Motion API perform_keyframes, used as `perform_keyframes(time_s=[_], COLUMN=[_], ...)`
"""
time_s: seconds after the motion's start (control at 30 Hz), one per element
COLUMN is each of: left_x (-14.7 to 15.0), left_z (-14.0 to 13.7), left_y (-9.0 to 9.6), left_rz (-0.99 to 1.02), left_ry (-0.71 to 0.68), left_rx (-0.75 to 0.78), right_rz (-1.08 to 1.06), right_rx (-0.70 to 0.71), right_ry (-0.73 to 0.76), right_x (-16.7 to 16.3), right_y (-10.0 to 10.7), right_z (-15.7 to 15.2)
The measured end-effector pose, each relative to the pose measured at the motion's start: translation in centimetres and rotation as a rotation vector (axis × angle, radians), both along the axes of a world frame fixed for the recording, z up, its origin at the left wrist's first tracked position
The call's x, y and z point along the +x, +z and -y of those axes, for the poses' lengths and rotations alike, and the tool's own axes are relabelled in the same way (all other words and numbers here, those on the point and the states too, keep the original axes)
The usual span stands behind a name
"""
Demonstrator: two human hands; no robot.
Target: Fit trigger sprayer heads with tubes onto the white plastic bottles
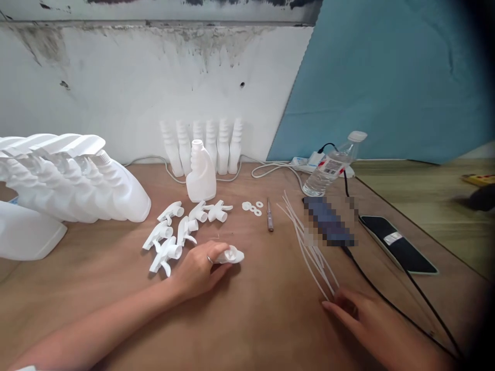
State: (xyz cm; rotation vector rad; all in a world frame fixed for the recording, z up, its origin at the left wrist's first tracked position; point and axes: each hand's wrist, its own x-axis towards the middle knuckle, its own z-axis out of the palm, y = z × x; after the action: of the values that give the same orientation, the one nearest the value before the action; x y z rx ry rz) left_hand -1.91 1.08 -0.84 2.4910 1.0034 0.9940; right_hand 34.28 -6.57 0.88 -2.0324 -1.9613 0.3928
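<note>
Holding a sprayer head (235,255) in the left hand (199,266), with fingers closed narrowly round it and a round part, seemingly the collar, turned up at the fingertips. Low over the table (251,324); can't tell if touching. At the right hand (361,315), curled with thumb and forefinger a narrow gap apart, right at the near ends of the thin white tubes (317,264). Can't tell whether pinching one or only touching.

Probably at the tube-picking step, with the sprayer head kept ready on the left. Seems to call for separating a single tube from the bundle, pinching near its end and lining up with the collar while keeping the left hold steady.

Also noted: spare heads (187,226) just left of and beyond the left fingers, washers (246,206) and a screwdriver (270,222) ahead, between both hands, plus an uncapped standing bottle (201,180) beyond the left fingertips.
</note>
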Motion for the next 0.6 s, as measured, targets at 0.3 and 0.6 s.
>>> perform_keyframes(time_s=[0.3, 0.6], left_x=[-0.4, 1.6], left_z=[0.0, -1.4], left_y=[0.5, 0.8], left_rz=[0.047, 0.099], left_ry=[0.134, 0.135], left_rx=[-0.324, -0.354], right_rz=[-0.310, -0.987], right_rx=[-0.145, 0.025], right_ry=[-0.016, 0.448], right_x=[-2.6, -12.7], right_y=[0.9, 3.7], right_z=[-2.7, -10.2])
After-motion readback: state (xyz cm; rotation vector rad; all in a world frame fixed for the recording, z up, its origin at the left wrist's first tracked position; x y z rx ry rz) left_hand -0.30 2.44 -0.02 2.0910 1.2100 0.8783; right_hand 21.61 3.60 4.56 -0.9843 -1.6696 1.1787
